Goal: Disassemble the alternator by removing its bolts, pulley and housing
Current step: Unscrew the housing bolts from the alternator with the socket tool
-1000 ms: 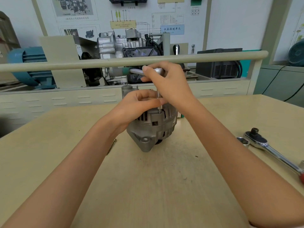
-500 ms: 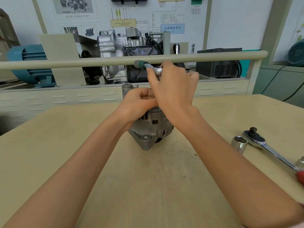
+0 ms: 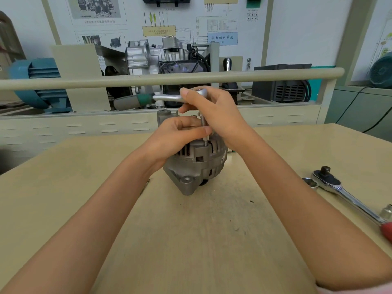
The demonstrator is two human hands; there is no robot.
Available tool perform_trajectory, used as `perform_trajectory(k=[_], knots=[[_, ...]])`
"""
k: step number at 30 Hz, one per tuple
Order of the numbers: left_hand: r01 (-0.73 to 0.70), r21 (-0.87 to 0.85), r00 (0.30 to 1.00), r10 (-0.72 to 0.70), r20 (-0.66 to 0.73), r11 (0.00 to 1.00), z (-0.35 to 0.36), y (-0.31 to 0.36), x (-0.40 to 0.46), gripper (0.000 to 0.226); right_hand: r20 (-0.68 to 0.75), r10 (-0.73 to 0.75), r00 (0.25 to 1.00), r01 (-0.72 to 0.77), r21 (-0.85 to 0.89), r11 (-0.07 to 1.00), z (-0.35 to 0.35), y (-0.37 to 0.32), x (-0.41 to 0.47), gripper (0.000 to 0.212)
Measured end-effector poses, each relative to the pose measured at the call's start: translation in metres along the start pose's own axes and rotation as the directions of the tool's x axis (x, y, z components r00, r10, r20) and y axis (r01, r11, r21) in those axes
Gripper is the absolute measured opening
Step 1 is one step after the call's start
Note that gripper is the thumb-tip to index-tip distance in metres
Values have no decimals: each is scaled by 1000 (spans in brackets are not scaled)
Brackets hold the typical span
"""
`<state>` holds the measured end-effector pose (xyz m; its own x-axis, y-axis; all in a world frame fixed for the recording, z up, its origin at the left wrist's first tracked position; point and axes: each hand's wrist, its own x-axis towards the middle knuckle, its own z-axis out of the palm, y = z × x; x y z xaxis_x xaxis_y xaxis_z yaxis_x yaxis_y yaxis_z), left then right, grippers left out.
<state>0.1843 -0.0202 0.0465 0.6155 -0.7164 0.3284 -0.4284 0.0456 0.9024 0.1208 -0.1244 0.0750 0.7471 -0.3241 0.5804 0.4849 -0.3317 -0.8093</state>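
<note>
Partly hiding the alternator [image 3: 197,164], left hand [image 3: 176,136] steadies the extension; right hand [image 3: 214,111] grips the ratchet [image 3: 167,98].

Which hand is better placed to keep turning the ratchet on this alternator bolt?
The right hand, probably. It already grips the head of the small ratchet, whose extension drops onto the alternator. The left hand is occupied steadying the housing and pinching the extension.

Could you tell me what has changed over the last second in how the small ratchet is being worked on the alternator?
The small ratchet has swung: its green grip went from pointing left, round toward the far side, and back to the left. The right hand holds its head throughout. The left hand still steadies the alternator; the big ratchet has not moved.
</note>
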Motion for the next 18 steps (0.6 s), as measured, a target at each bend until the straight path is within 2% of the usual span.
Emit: perform_trajectory(k=[1,3,4,6,8,10,12,13,16,18], knots=[[-1,-3,1000,1,-14,1000,1,0,0,6,-34,-23,999,20,-70,997,1,0,0,37],[-15,-3,999,15,-33,1000,3,0,1,7,-120,-98,988,52,-335,941,4,-1,0,35],[-22,-1,999,22,-42,1000,4,0,1,7,-167,-147,975,45,-498,866,5,-1,0,35],[-31,2,998,31,-58,1000,6,1,1,10,-231,-248,941,-23,-774,633,6,-3,-2,37],[-38,11,997,39,-71,999,9,1,1,12,-268,-338,902,-107,-898,427,7,-5,-3,41],[-48,17,996,49,-73,999,10,1,0,14,-295,-380,877,-158,-922,353,9,-4,-2,40],[-58,23,996,59,-71,998,10,0,0,15,-272,-406,872,-117,-923,367,9,-3,-2,34],[-59,23,996,60,-69,998,9,0,0,14,-233,-409,882,-51,-910,411,10,-3,-2,31],[-57,31,996,58,-60,998,8,-1,0,13,-61,-326,943,193,-700,688,6,-8,-2,20],[-45,37,997,47,-63,998,7,-2,0,8,57,-210,976,209,-516,830,0,-12,0,20]])
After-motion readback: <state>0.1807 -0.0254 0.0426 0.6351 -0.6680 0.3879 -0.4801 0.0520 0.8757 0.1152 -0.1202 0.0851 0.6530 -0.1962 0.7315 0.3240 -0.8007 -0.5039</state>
